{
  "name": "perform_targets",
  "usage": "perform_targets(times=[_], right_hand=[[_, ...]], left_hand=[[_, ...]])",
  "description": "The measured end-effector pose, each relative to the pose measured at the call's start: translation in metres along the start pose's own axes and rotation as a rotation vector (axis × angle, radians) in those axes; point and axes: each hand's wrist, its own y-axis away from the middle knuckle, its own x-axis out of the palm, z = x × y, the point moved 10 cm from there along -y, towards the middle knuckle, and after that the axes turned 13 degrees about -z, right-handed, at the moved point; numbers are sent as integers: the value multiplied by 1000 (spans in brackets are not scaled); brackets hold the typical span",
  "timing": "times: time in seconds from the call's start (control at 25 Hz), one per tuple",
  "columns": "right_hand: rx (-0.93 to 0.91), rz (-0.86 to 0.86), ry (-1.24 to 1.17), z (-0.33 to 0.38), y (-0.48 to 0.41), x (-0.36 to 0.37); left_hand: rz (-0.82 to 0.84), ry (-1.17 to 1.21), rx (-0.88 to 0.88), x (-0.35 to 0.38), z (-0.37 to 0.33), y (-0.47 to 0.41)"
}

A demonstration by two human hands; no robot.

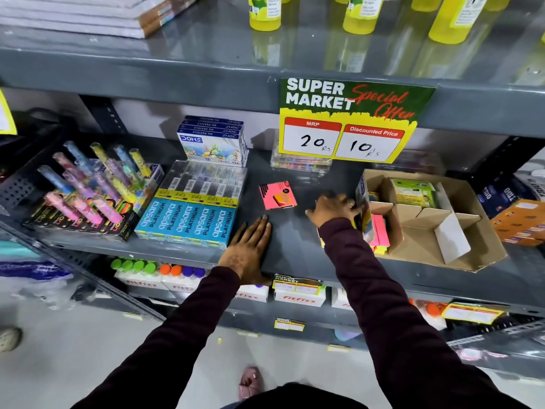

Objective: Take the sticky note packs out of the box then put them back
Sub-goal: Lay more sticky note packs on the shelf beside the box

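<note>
One pack (278,195) lies out on the shelf (295,249); more sit in the box (472,231). My right hand (334,209) reaches at the box edge, grip unclear. My left hand (249,249) rests flat, empty. Mostly undone, I judge.

Grey metal shelf (295,231), middle tier of a rack. Resting directly on it, left to right: a dark perforated tray (20,187) of coloured tubes; black neon-marked packs (88,228) in front of that tray; blue Apsara Platinum boxes (188,222) with clear cases behind them; a stack of DOMS oil pastel boxes (213,143) toward the back; one pink sticky note pack (277,194) lying flat on bare shelf; a clear case of coloured items (300,165) at the rear; an open cardboard box (460,231) with dividers; an orange carton (519,222) at far right. The left hand (250,246) lies palm-down at the front edge
</note>
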Motion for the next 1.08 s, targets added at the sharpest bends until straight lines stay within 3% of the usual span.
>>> perform_targets(times=[0.24, 0.52, 0.64, 0.8, 1.08], right_hand=[[33, 62, -13, -13, -3, 12], [-89, -157, -90, 20, -9, -15], [-113, -133, -96, 36, -36, -2], [-65, 26, -7, 25, -51, 33], [12, -64, -86, -25, 6, 1]], left_hand=[[-40, 27, -46, -3, 4, 7], [-130, 125, -114, -6, 5, 27], [-155, 130, -118, -3, 9, 31], [-131, 128, -130, -2, 11, 30], [-201, 117, -109, -6, 9, 28]])
